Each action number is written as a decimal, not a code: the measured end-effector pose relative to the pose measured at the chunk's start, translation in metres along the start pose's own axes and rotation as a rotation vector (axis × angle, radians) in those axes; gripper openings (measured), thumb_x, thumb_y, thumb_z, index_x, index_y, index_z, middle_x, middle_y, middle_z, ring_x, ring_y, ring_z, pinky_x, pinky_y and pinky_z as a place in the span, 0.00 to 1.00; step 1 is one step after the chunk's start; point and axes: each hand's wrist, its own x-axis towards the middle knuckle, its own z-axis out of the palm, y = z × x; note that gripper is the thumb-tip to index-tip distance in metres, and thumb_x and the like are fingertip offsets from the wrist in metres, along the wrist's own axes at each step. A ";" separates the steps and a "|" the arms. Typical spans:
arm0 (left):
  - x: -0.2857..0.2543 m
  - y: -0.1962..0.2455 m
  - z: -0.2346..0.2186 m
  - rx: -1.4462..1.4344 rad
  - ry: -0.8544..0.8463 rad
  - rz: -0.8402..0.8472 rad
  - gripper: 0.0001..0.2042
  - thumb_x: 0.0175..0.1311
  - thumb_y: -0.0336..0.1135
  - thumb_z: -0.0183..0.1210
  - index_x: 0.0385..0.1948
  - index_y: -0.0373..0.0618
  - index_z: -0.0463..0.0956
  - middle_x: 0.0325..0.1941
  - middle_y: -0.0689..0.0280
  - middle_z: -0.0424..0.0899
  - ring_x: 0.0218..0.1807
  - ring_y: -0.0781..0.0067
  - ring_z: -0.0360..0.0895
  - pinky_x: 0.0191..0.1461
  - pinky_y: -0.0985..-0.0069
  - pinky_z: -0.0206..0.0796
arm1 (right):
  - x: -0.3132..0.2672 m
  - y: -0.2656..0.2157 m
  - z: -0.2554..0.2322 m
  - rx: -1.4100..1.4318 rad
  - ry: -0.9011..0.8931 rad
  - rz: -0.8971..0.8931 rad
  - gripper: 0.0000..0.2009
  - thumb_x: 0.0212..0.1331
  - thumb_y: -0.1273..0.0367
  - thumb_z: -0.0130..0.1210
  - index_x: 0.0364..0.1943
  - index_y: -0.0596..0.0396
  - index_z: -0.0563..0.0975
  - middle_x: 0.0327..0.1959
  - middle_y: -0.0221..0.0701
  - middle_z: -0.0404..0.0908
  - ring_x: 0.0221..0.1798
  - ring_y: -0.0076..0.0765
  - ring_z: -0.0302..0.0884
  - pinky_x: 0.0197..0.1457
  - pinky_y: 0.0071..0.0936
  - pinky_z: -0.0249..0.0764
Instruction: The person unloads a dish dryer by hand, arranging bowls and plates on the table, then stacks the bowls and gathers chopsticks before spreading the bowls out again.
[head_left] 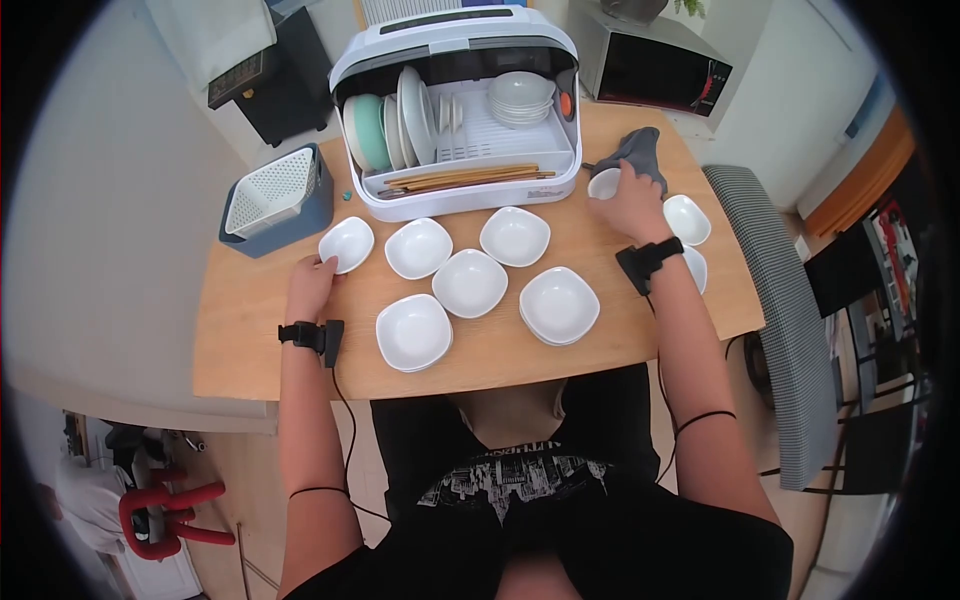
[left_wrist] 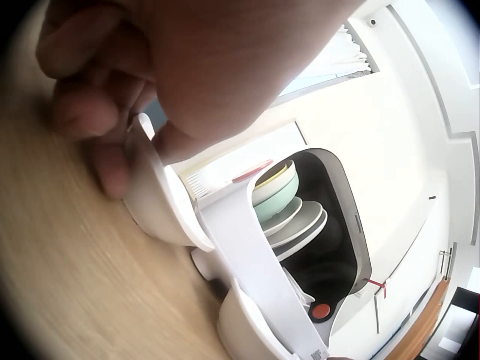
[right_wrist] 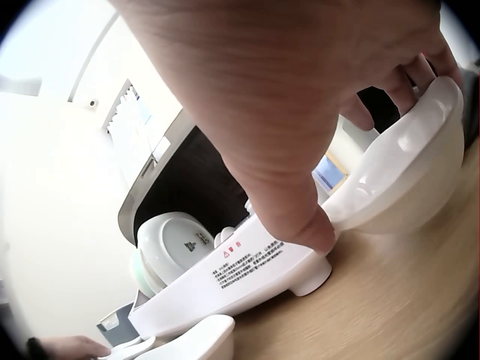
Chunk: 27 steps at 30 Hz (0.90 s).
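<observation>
At the table's left side, my left hand (head_left: 313,285) pinches the near rim of a small white bowl (head_left: 347,245), thumb on the inside and fingers outside in the left wrist view. My right hand (head_left: 636,207) reaches to the right of the dish cabinet and grips another white bowl (right_wrist: 412,165) by its rim, beside a grey cloth (head_left: 640,155). Between the hands stand several white bowls, among them a front left one (head_left: 414,332), a front right one (head_left: 559,306) and a middle one (head_left: 470,284). Both front ones look stacked.
The white dish cabinet (head_left: 470,205) at the back holds plates, bowls and chopsticks, its lid raised. A blue basket (head_left: 320,205) with a white strainer stands at the left. Two more white bowls, one farther back (head_left: 687,220), sit by the right edge. Behind is a microwave (head_left: 650,75).
</observation>
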 end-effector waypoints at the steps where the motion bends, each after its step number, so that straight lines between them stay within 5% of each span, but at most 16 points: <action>1: 0.004 -0.004 0.001 -0.024 -0.004 0.021 0.19 0.76 0.44 0.61 0.47 0.31 0.85 0.32 0.60 0.90 0.28 0.75 0.80 0.33 0.74 0.70 | -0.004 0.014 -0.001 0.046 0.109 -0.016 0.54 0.50 0.45 0.72 0.81 0.58 0.64 0.71 0.61 0.74 0.76 0.71 0.68 0.78 0.53 0.69; 9: -0.026 0.020 -0.004 -0.262 -0.022 0.087 0.20 0.75 0.36 0.58 0.58 0.27 0.81 0.38 0.57 0.91 0.25 0.78 0.76 0.29 0.76 0.67 | 0.019 0.148 -0.038 -0.074 0.121 0.067 0.54 0.51 0.46 0.72 0.80 0.61 0.64 0.69 0.64 0.76 0.72 0.75 0.73 0.79 0.55 0.68; 15: -0.041 0.062 0.021 -0.257 -0.160 0.174 0.20 0.75 0.36 0.63 0.60 0.28 0.80 0.34 0.59 0.91 0.24 0.80 0.75 0.29 0.78 0.68 | 0.021 0.150 -0.029 -0.010 0.003 0.044 0.55 0.49 0.46 0.73 0.81 0.59 0.64 0.69 0.64 0.76 0.73 0.75 0.73 0.78 0.54 0.71; 27: -0.038 0.059 0.047 -0.118 -0.203 0.176 0.22 0.74 0.37 0.63 0.62 0.30 0.79 0.32 0.58 0.92 0.22 0.79 0.76 0.27 0.77 0.69 | 0.020 0.141 -0.030 0.015 -0.063 0.023 0.56 0.43 0.54 0.77 0.82 0.53 0.64 0.73 0.61 0.72 0.75 0.77 0.69 0.77 0.55 0.72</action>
